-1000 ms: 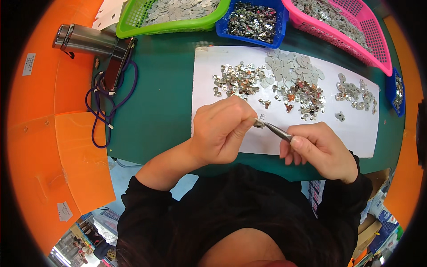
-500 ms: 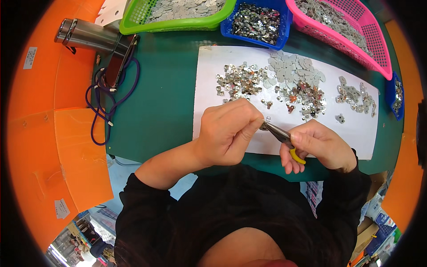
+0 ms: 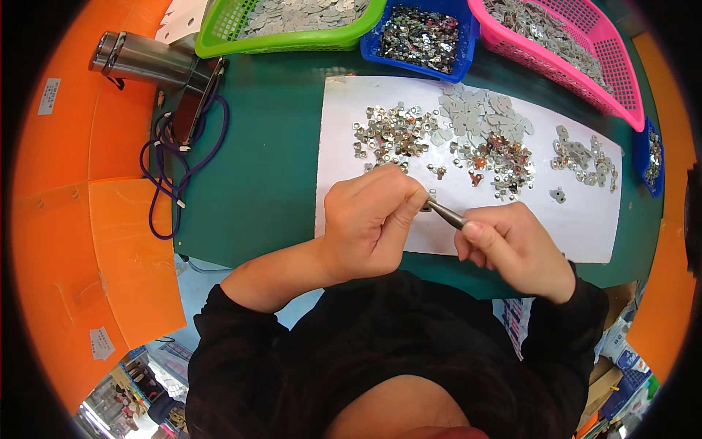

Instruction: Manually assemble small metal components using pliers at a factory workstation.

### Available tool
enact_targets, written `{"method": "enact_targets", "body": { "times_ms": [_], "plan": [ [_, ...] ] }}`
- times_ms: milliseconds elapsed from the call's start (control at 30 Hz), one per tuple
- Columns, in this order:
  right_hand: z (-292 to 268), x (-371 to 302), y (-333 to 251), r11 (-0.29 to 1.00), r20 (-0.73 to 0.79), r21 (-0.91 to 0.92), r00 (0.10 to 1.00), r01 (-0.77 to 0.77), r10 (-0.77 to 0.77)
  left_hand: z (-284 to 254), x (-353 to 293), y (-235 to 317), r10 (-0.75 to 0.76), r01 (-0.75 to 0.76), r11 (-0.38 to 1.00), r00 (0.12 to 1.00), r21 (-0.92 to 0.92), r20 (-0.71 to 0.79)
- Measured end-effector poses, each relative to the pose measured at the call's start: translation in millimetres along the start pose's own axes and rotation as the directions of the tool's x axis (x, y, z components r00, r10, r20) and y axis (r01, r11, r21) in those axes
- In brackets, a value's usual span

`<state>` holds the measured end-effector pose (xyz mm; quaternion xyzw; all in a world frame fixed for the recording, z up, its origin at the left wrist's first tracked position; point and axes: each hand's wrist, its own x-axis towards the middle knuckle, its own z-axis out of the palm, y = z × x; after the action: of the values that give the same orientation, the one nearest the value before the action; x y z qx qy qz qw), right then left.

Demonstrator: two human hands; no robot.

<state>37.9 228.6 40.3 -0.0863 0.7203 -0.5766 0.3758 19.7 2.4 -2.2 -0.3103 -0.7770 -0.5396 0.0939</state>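
Note:
My left hand (image 3: 373, 219) is closed, thumb and forefinger pinching a small metal part (image 3: 425, 208) that is mostly hidden. Gripped in my right hand (image 3: 512, 241) are the pliers (image 3: 446, 214), their narrow jaws reaching left to that part at my left fingertips. My right fingers cover the handles. Both hands are above the near side of a white sheet (image 3: 578, 234). Beyond them lie a heap of shiny metal pieces (image 3: 395, 135), a heap of flat grey plates (image 3: 490, 113) and a mixed heap of small metal fittings (image 3: 504, 164). A smaller group of joined pieces (image 3: 585, 157) lies to the right.
Along the far edge stand a green basket (image 3: 292, 45), a blue bin (image 3: 468, 55) and a pink basket (image 3: 621, 95), all holding metal pieces. A small blue tray (image 3: 647, 157) is at the right. A steel flask (image 3: 146, 58) and a phone (image 3: 191, 110) with a purple cord (image 3: 208, 157) lie left.
My right hand has turned the pliers and closed further around them; the yellow handle seen before is now hidden. My left hand has shifted very slightly left, still pinching.

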Motion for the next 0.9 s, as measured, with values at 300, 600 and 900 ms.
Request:
{"method": "enact_targets", "body": {
  "times_ms": [300,600,900],
  "plan": [
    [27,-5,-1,0.846,-0.36,-0.526,0.878,0.088,-0.315,9,-1,-9,0.008,-0.007,1.0,0.993,0.011,-0.119],
    [12,-4,-7,0.882,-0.358,-0.458,0.885,0.112,-0.298,-2,3,-4,-0.131,0.144,0.972,0.988,-0.186,0.077],
    [3,-6,-11,0.817,-0.31,-0.569,0.896,0.092,-0.317,-1,6,-9,-0.017,0.022,0.997,0.997,-0.072,0.076]
  ]
}}
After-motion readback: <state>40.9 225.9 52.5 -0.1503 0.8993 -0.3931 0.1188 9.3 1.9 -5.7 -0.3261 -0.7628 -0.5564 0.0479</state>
